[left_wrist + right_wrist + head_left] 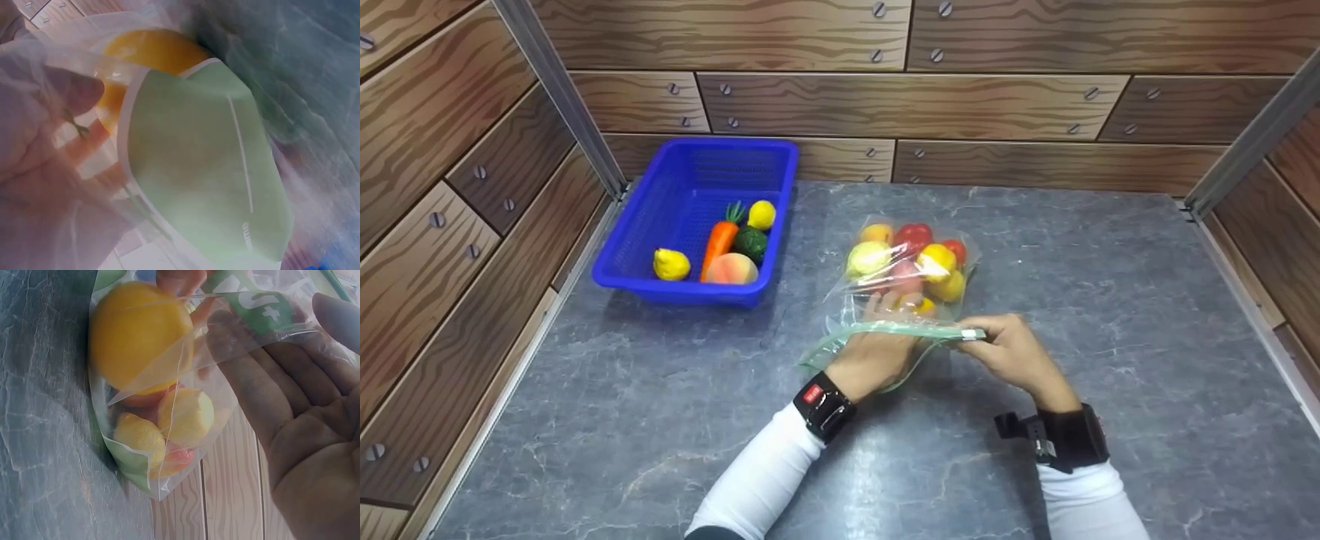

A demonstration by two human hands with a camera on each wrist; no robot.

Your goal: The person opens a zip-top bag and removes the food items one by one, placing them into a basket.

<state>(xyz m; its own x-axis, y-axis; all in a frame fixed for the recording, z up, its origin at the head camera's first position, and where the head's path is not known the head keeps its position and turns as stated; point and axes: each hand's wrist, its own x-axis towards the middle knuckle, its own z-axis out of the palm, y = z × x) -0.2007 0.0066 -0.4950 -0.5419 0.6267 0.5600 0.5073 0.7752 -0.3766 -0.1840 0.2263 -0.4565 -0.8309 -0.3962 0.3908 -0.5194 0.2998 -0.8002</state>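
A clear zip bag (851,296) with a green-edged mouth lies filled with several fruits in the head view. My left hand (881,356) reaches through its mouth, fingers spread forward beside an orange (140,337). In the left wrist view, the thumb (79,90) is right at the orange, and a pale green printed panel (191,163) hides part of the fruit and the fingertips. My right hand (1009,352) pinches the right end of the bag's green zip edge (915,328). Two yellow fruits (185,416) show beyond the orange in the right wrist view.
Left of the bag stands a blue plastic basket (607,262). Inside it are a carrot (720,244), a peach (731,268), a lemon (761,215), a dark green vegetable (750,244) and a yellow fruit (670,264). Wood-patterned walls (840,105) enclose the grey marbled table (660,420).
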